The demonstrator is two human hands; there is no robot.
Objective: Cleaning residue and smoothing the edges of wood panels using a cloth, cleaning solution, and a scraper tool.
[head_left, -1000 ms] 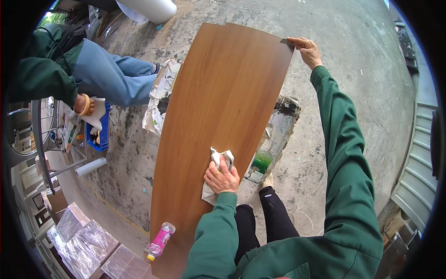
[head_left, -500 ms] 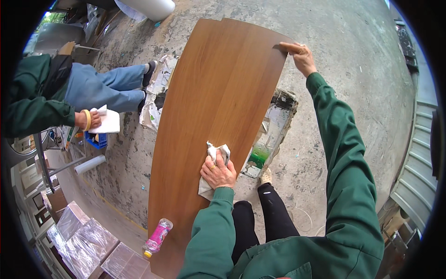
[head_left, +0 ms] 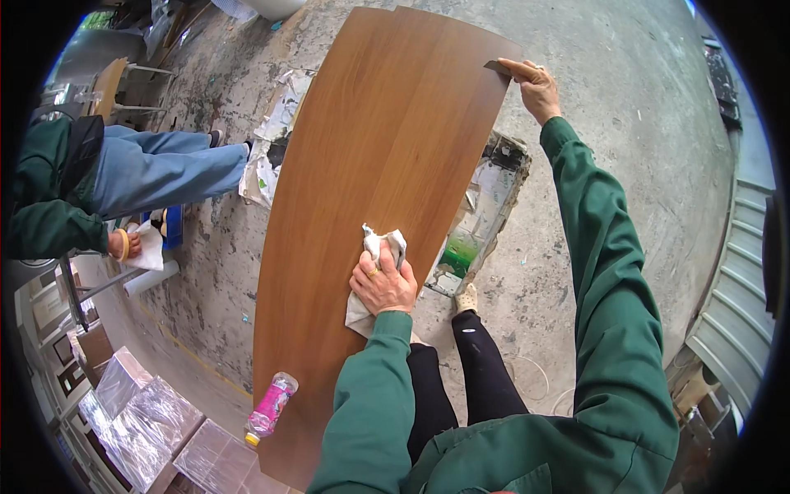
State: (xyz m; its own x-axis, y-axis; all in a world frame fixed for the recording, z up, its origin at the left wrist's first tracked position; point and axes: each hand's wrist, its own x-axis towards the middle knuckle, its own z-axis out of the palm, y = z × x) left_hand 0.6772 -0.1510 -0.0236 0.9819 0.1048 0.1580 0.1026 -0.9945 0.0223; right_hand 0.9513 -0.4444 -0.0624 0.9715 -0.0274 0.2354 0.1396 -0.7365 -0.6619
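Observation:
A long brown wood-grain panel point(head_left: 370, 148) with curved sides lies in front of me. Under my left hand point(head_left: 384, 284) a crumpled whitish cloth point(head_left: 360, 314) is pressed onto the panel near its right edge; the fingers bunch its far end. At the far right corner, my right hand point(head_left: 538, 90) pinches a thin dark scraper blade point(head_left: 496, 67), which lies flat against the panel's surface by the edge. A clear plastic bottle point(head_left: 271, 405) with a pink label and yellow cap lies on its side at the panel's near left.
Worn cardboard-wrapped supports point(head_left: 500, 177) show beneath the panel. To the left, a co-worker in blue jeans point(head_left: 156, 173) holds a white cloth point(head_left: 148, 249) beside a blue crate point(head_left: 172, 226). Plastic-wrapped boxes point(head_left: 156, 424) are stacked at lower left.
The dark blade shows more clearly over the panel's corner. The whole view has shifted, with the panel sitting higher. The co-worker has moved left and the cloth there is lower.

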